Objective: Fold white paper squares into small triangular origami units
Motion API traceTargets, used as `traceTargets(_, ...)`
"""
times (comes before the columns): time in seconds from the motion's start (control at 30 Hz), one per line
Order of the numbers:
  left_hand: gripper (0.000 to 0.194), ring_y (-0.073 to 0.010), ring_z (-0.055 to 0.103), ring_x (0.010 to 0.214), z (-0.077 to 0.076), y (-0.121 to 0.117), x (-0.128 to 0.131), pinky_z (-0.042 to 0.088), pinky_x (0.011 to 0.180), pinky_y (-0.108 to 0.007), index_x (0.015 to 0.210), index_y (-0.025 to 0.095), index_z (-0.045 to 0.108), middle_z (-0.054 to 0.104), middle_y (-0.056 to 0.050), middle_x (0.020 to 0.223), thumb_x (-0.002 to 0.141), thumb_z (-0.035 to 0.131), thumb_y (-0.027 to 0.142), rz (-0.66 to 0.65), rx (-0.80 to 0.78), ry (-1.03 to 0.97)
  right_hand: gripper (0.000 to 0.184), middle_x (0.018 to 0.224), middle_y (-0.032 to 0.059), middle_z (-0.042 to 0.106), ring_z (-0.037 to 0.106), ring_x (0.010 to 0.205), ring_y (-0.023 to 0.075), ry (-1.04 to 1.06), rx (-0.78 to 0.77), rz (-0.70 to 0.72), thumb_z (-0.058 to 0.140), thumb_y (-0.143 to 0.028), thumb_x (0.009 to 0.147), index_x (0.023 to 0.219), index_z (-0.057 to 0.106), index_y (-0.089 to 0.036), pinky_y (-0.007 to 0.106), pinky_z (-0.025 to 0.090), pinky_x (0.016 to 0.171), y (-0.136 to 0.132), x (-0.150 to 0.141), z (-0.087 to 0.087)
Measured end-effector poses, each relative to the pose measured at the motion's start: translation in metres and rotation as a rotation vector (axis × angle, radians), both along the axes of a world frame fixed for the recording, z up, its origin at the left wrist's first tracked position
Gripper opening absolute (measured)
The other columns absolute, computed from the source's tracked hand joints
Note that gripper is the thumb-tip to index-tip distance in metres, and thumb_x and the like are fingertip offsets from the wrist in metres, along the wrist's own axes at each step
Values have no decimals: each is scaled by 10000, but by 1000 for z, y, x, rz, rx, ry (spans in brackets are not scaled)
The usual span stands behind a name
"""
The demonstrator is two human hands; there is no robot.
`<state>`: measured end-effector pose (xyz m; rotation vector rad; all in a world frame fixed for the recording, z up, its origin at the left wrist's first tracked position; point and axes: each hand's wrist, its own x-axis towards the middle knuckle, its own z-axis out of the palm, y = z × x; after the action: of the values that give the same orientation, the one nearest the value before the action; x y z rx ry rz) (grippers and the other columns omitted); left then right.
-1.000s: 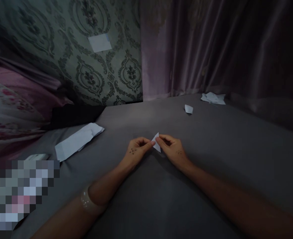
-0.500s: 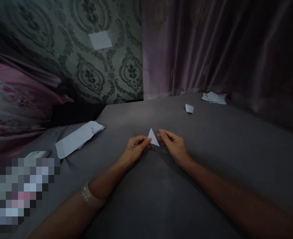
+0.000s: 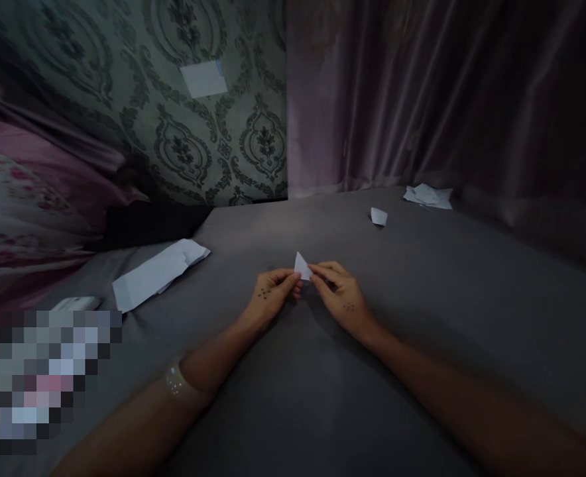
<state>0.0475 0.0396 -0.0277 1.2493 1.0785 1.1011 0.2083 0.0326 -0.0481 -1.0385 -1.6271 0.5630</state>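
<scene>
A small white folded paper (image 3: 301,265), pointed at the top, is held up between my hands above the grey sheet. My left hand (image 3: 272,290) pinches its lower left edge between thumb and fingers. On the other side, my right hand (image 3: 341,291) has thumb and forefinger closed on the paper's right corner. The fingertips cover the paper's lower edge and part of its sides.
Several white sheets (image 3: 151,275) lie to the left near a black cloth (image 3: 154,224). A small folded paper piece (image 3: 379,216) and crumpled papers (image 3: 427,196) rest at the back right. Behind are a patterned wall (image 3: 243,146) and a curtain (image 3: 372,99).
My right hand has come in from beside the paper and now grips its right corner. The paper has risen slightly and shifted a little left; its visible shape looks smaller.
</scene>
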Motion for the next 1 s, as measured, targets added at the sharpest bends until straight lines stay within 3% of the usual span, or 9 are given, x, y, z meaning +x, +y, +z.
traceTargets(0.2,259,-104,580,597,-3,3,-1,501,621,-246,824,116,732,665,-37,698,736,714,358,42,3,10,310,1017,61,608,589,915,172,-57,72,29,509,-232,900,1165,668,-260,314,496,759,-4,-2,1)
traceTargets(0.4,252,-106,582,591,-5,4,-1,512,615,-244,815,122,734,660,-30,681,739,704,361,40,24,38,219,968,60,637,595,832,165,-44,13,15,528,-246,889,1041,684,-220,296,487,723,-10,-5,9)
traceTargets(0.57,233,-103,570,573,-4,1,1,490,579,-228,779,127,724,661,-33,678,761,664,351,11,76,140,153,790,18,653,572,665,138,49,-149,-37,587,-312,844,930,661,-209,280,455,649,-7,-6,7)
traceTargets(0.8,294,-93,488,505,0,-3,1,387,506,-215,694,133,688,578,-1,562,782,636,408,0,157,296,196,804,24,659,588,741,148,238,-335,57,650,-377,762,807,703,-194,290,452,701,3,1,9)
traceTargets(0.9,335,-92,483,514,7,-5,1,379,510,-218,674,136,676,577,-4,580,761,667,459,-49,128,249,254,737,0,623,531,644,115,312,-511,137,670,-427,757,858,718,-199,267,424,624,7,9,12)
traceTargets(1.0,424,-94,507,534,11,-4,0,410,526,-221,728,134,677,585,-16,621,768,641,555,-108,-25,35,322,677,-9,593,458,568,98,399,-635,265,689,-474,748,904,717,-193,257,376,555,11,15,13)
